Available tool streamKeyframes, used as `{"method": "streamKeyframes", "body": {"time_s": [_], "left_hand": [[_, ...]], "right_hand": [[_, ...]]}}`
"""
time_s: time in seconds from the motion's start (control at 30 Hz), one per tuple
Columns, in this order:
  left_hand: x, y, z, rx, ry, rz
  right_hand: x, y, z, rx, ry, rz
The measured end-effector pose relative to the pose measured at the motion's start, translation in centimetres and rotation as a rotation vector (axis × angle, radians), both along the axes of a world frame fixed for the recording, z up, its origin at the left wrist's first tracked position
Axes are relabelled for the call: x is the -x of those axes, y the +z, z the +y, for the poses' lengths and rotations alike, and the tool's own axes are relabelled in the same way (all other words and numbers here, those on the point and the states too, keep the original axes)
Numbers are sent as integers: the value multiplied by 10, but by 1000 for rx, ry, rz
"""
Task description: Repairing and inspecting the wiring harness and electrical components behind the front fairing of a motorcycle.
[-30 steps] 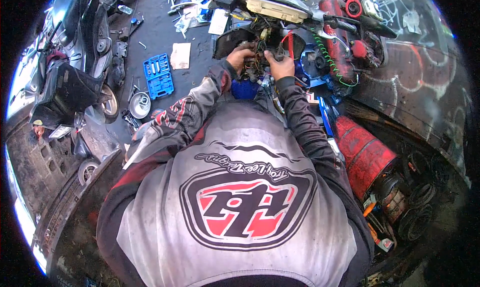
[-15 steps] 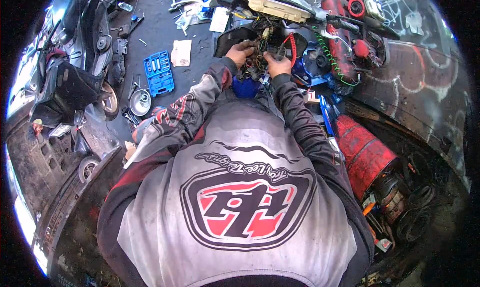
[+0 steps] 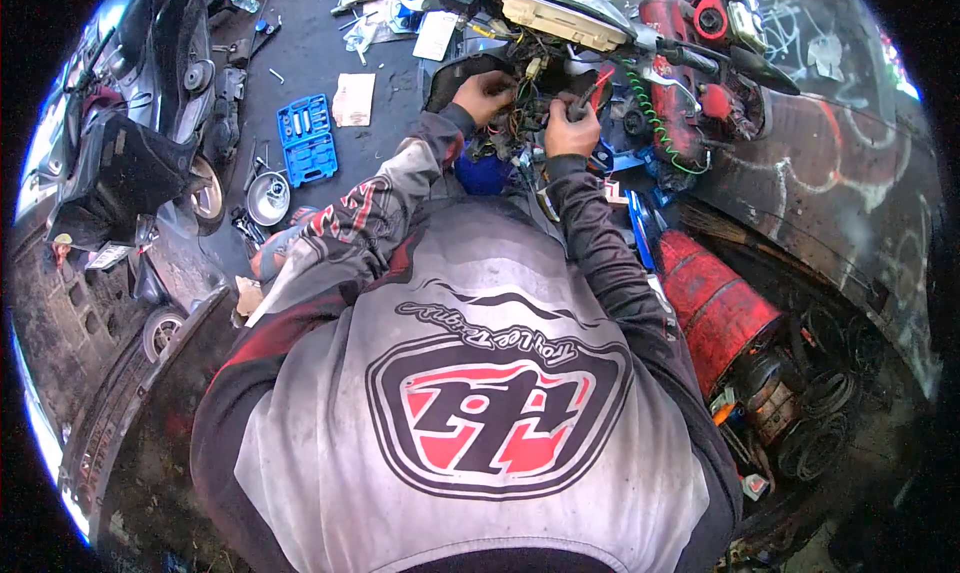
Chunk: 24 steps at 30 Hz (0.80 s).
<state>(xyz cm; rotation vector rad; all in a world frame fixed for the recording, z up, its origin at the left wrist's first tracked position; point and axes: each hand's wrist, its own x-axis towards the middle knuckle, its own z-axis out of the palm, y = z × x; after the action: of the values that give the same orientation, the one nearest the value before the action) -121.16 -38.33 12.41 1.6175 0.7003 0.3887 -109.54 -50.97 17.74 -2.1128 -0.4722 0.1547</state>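
Observation:
My left hand (image 3: 483,98) is curled at a tangle of wires (image 3: 508,131) inside the opened front of a scooter, its fingertips partly hidden. My right hand (image 3: 572,123) grips a dark slim tool with a red piece (image 3: 600,85) rising beside it, just right of the wires. Around them are a black body panel (image 3: 450,79), a pale instrument housing (image 3: 560,21) above, a yellowish connector (image 3: 535,69) and a blue piece (image 3: 481,176) below.
At left are another scooter (image 3: 125,173), a blue socket case (image 3: 307,148), a paper card (image 3: 354,100) and a metal bowl (image 3: 268,195). At right are a red compressor (image 3: 680,123) with a green coiled hose (image 3: 650,118), a red drum (image 3: 715,303) and a marked dark surface (image 3: 840,183).
My right hand has shifted right, away from the wires, with the tool and red piece now angled up. My left hand has moved slightly up and stays among the wiring.

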Motion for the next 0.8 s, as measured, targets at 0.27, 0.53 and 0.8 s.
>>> {"method": "streamKeyframes", "body": {"time_s": [0.27, 0.53, 0.8], "left_hand": [[11, 17, 36, -169, -61, 105], [7, 23, 43, -184, -168, 74], [-2, 27, 38, -351, -23, 248]], "right_hand": [[3, 18, 27, 48, 110, 47], [-24, -15, 37, 157, 290, 140], [-40, -12, 28, 73, 418, 270]]}}
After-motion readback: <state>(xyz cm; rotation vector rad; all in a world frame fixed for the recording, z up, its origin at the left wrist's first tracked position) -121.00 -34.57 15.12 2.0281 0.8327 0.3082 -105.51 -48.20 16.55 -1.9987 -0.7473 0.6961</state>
